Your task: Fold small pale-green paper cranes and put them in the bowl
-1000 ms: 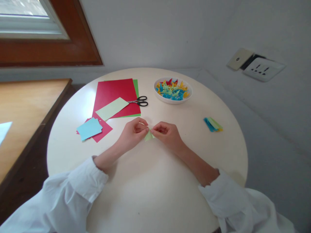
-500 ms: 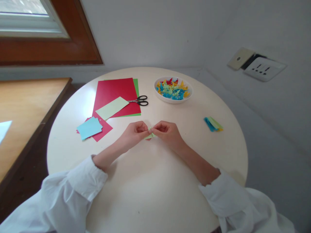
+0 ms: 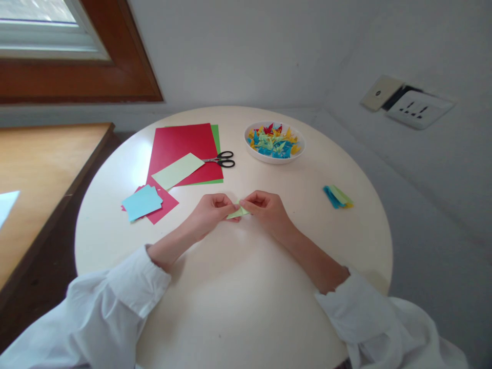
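The left hand (image 3: 211, 214) and right hand (image 3: 268, 209) pinch a small pale-green folded paper (image 3: 237, 212) between thumbs and fingers, so it sits between the two grips. Beyond them lie black-handled scissors (image 3: 225, 164) and a white bowl (image 3: 277, 161) of colourful paper figures (image 3: 274, 142).

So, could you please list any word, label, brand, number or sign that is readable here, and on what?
No readable text anywhere.
Small folded pale green paper, large red paper sheet, black-handled metal scissors: no lettering shows.
Flat beige wall plate: one dark mark, too small to read.
White rectangular wall socket: only dark slots, no readable marking.
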`<state>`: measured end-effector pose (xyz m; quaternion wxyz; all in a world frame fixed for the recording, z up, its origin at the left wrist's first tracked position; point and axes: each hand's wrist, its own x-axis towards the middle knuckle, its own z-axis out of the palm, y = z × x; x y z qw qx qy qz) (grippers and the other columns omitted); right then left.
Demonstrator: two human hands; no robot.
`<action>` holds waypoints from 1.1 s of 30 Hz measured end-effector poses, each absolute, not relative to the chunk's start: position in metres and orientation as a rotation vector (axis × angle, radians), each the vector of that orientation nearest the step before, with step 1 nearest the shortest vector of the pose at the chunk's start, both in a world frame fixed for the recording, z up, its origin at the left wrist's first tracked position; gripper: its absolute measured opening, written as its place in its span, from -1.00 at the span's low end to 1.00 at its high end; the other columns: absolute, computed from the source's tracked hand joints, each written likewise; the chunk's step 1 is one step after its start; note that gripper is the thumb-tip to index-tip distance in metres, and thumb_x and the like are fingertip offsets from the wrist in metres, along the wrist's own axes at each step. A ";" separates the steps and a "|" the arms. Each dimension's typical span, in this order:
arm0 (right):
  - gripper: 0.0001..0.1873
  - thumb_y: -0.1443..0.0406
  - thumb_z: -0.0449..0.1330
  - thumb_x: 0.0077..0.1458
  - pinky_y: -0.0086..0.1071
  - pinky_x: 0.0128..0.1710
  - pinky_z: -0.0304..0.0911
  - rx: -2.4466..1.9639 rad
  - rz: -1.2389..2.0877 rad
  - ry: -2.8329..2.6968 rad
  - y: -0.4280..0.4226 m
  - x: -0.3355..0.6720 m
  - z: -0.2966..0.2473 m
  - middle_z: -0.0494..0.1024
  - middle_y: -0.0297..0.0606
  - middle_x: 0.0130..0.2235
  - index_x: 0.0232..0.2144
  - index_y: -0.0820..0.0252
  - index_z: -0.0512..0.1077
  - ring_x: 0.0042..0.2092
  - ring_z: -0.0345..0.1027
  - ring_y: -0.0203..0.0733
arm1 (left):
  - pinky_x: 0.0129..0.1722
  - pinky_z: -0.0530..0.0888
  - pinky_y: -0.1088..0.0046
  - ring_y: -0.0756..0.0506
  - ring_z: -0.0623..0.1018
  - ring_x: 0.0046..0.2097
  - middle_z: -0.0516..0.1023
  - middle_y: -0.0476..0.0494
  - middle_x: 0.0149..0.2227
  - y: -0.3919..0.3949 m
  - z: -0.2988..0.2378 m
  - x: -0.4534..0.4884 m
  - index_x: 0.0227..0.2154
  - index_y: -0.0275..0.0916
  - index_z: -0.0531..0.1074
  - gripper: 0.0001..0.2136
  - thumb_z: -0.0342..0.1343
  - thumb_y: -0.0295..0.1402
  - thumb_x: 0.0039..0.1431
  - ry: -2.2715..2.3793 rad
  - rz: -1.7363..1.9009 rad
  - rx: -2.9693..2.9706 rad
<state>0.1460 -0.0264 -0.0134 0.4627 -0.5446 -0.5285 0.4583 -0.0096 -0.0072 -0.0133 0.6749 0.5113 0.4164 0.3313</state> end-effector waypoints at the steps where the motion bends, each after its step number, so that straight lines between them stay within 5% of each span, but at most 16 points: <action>1: -0.82 0.24 0.24 -0.20 -0.44 -0.47 0.16 -1.337 1.130 -1.300 -0.026 0.146 -0.013 0.41 -0.39 -0.59 -0.65 0.23 0.37 -0.51 0.22 -0.37 | -0.29 0.48 0.38 0.05 0.44 -0.50 0.29 0.07 -0.64 -0.007 -0.013 -0.010 -0.67 -0.31 0.35 -0.76 0.23 -0.27 -0.11 0.943 0.737 1.154; 17: -0.78 0.20 0.21 -0.19 -0.46 -0.52 0.09 -1.329 1.162 -1.400 -0.025 0.150 -0.014 0.34 -0.42 -0.64 -0.69 0.23 0.34 -0.55 0.13 -0.40 | -0.27 0.51 0.36 0.04 0.43 -0.51 0.35 0.01 -0.62 -0.007 -0.014 -0.010 -0.67 -0.32 0.42 -0.77 0.24 -0.26 -0.15 1.008 0.776 1.161; 33: -0.76 0.18 0.20 -0.19 -0.46 -0.51 0.11 -1.326 1.189 -1.371 -0.023 0.150 -0.017 0.37 -0.41 -0.64 -0.68 0.22 0.35 -0.54 0.18 -0.37 | -0.57 0.30 0.54 0.06 0.37 -0.59 0.39 0.01 -0.65 -0.005 -0.017 -0.013 -0.63 -0.32 0.42 -0.79 0.20 -0.26 -0.13 1.109 0.780 1.298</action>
